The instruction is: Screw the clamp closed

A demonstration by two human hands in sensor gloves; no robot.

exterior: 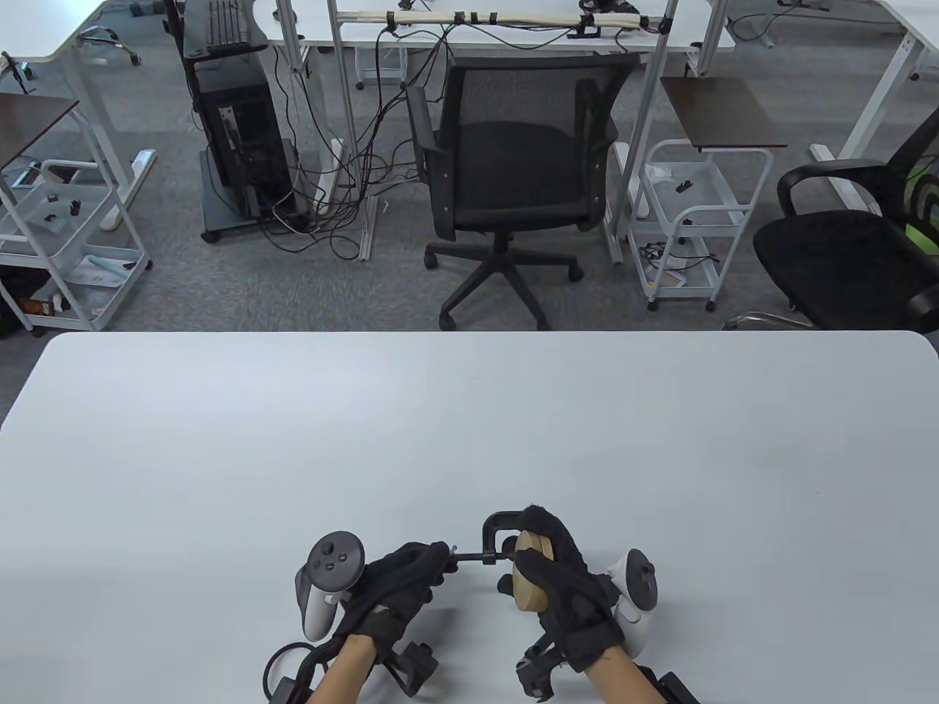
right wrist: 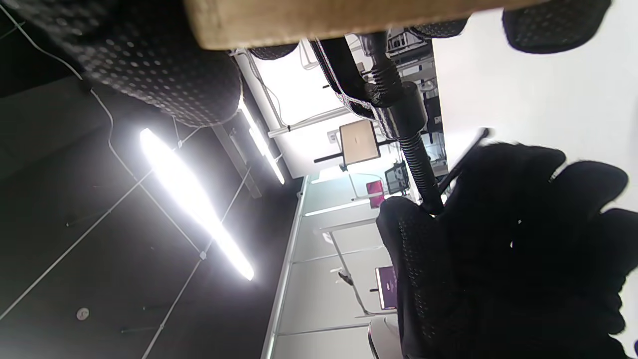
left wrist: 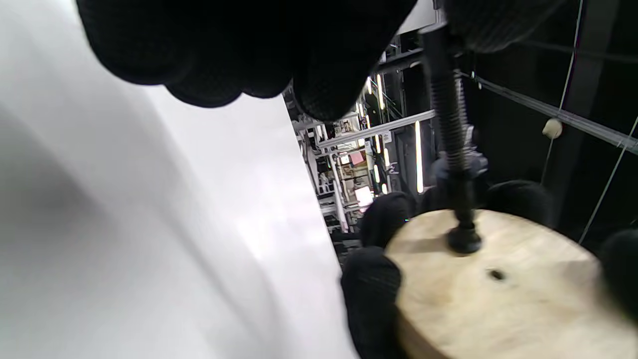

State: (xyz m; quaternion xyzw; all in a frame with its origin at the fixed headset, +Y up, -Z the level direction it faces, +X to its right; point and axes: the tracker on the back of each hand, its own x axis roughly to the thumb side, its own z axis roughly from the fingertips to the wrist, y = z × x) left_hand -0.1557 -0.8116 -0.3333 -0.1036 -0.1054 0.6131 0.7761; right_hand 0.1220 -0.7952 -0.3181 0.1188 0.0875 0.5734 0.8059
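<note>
Clamp held just above the table, near front edge, btwn both hands. Right hand grips the wooden disc w/ clamp frame round it. Left hand fingers closed on the screw handle end; screw tip presses on disc face.

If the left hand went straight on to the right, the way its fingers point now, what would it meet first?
Probably the clamp frame: the left hand grips the handle end of the screw, which points right at the wooden disc held by the right hand. The frame's threaded collar comes before the disc.
</note>
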